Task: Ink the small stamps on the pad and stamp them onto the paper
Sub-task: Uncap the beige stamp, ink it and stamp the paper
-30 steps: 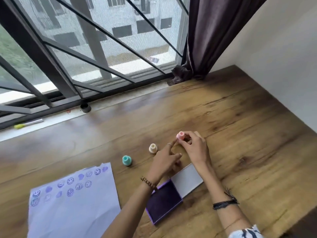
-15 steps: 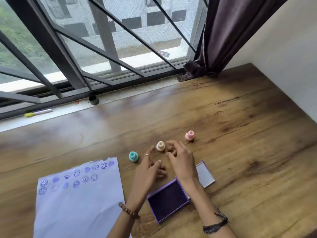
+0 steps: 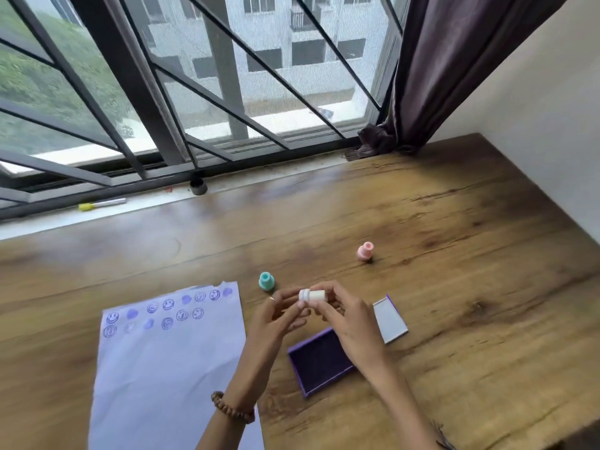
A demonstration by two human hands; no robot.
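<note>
A small cream stamp lies sideways in the air, pinched between both hands above the table. My left hand grips its cap end and my right hand grips its body. The open purple ink pad rests below my right hand, with its lid lying to the right. A teal stamp stands just left of my hands. Farther right and back stands a pink stamp. The white paper lies at the left, with two rows of purple smiley and blob prints along its top.
The wooden table meets a window sill at the back, where a marker and a small dark cap lie. A dark curtain hangs at the back right, and a white wall runs along the right edge.
The pink stamp left my right hand and now stands on the table. Both hands then picked the cream stamp up off the table and hold it between them.
</note>
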